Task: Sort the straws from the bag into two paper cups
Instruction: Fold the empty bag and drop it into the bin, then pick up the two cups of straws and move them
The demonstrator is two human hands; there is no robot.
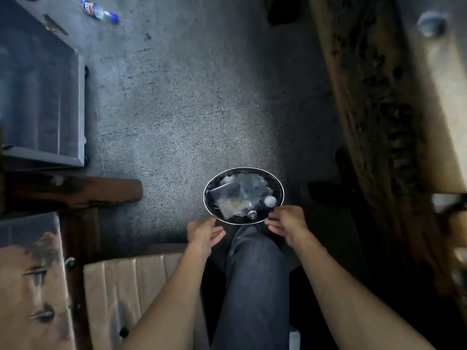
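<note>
A round black container with a thin white rim (pixel 206 195) stands on the floor just beyond my knee. A clear plastic zip bag (pixel 227 198) lies in it among other crumpled plastic, a white round cap (pixel 270 201) and a small metal ring (pixel 252 214). I cannot make out any straws or paper cups. My left hand (pixel 203 233) hovers at the near left of the rim, fingers loosely curled and apart, holding nothing. My right hand (pixel 288 223) is at the near right, with its thumb close to the rim and nothing in it.
My jeans-clad leg (pixel 252 286) runs up the middle. A cardboard box (pixel 126 286) lies at lower left, a dark wooden piece (pixel 75 190) and a grey cabinet (pixel 40 97) at left, a rough wooden table edge (pixel 379 109) at right. A plastic bottle (pixel 99 11) lies on the grey floor.
</note>
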